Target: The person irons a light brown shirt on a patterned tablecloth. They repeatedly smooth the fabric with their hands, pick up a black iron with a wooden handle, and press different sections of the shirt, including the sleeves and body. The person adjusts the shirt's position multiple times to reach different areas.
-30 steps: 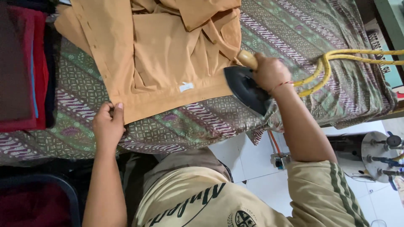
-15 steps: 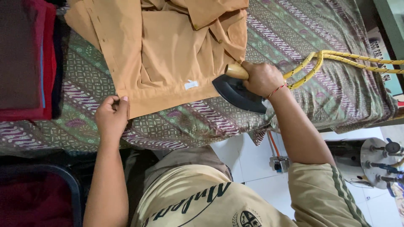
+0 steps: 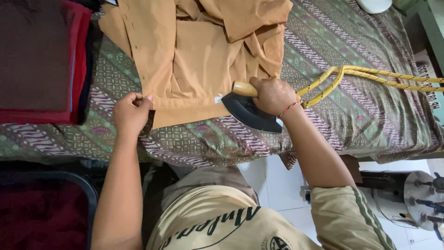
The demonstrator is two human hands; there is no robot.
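Head view. An orange shirt (image 3: pixel 194 60) lies spread on a table covered with a patterned cloth (image 3: pixel 351 92), its lower hem running along the near side.

The right hand (image 3: pixel 273 95) is closed around the wooden handle (image 3: pixel 243 88) of a dark iron (image 3: pixel 252 113). The iron sits on the patterned cloth at the shirt's lower right corner, its tip just touching the hem beside a small white tag (image 3: pixel 218 98). The shirt lies to the left of and above this hand.

The left hand (image 3: pixel 132 113) pinches the lower left corner of the shirt hem, fingers curled shut on the fabric (thumb is hidden).

A yellow braided cord (image 3: pixel 370 74) runs from beside the right hand off to the right edge. Folded red and dark clothes (image 3: pixel 41 60) are stacked at the far left, well apart from the iron.
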